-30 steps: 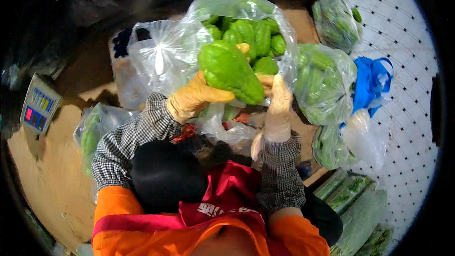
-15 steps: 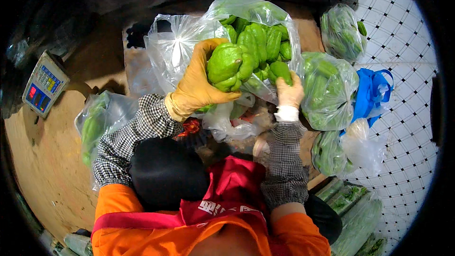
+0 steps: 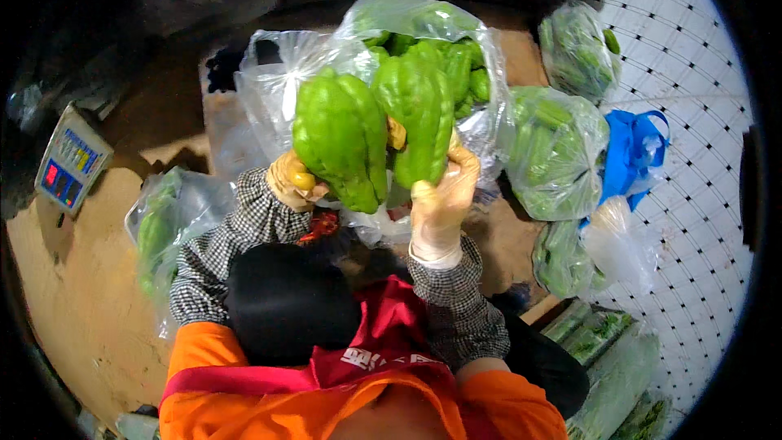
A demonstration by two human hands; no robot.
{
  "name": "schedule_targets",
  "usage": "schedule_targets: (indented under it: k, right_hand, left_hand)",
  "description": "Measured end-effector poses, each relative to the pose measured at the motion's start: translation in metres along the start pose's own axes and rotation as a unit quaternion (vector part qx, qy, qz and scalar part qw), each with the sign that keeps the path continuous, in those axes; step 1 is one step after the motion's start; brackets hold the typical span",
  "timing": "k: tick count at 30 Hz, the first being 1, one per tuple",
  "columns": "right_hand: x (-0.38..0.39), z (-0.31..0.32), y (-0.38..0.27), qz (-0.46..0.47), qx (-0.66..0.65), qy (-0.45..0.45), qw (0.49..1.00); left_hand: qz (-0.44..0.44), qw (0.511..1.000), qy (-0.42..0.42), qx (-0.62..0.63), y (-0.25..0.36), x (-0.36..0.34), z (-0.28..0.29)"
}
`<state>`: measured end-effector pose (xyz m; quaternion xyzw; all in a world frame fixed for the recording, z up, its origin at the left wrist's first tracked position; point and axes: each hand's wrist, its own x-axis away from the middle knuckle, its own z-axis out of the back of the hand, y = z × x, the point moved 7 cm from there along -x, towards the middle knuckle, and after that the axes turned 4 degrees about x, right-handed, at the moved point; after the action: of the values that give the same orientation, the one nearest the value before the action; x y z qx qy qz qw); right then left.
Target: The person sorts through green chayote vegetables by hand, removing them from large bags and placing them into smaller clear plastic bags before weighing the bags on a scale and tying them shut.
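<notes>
Near side of the bag (image 3: 358, 18): the left hand (image 3: 291, 181) grips the left chayote (image 3: 338, 134), narrow end away from the bag; the right chayote (image 3: 417, 110), long axis toward the bag, has its near end in the right hand (image 3: 445, 205).

Orange top (image 3: 204, 350) under a crimson apron (image 3: 391, 310) with white lettering (image 3: 368, 357); black trousers (image 3: 293, 301); black-and-white checked sleeves (image 3: 213, 253), gathered and puffy; a yellow left glove (image 3: 291, 183); a paler right glove (image 3: 444, 204) with a wrinkled, whitish cuff (image 3: 436, 253).
</notes>
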<state>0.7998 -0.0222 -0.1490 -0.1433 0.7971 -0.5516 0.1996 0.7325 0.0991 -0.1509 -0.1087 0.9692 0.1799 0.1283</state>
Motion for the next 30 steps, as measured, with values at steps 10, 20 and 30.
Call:
schedule_targets:
  k: [10,20,30]
  right_hand:
    - [-0.009,-0.056,-0.048,0.194,0.417,-0.335,0.822]
    - [-0.034,-0.119,-0.023,-0.272,0.257,-0.556,0.742]
    - [-0.067,-0.107,0.028,-0.099,0.438,-0.638,0.625]
  left_hand:
    - [-0.09,0.975,-0.164,-0.117,0.038,0.035,-0.005]
    - [0.028,0.872,0.01,-0.488,0.03,0.066,0.015]
    - [0.051,0.814,0.131,-0.563,0.012,0.043,0.074]
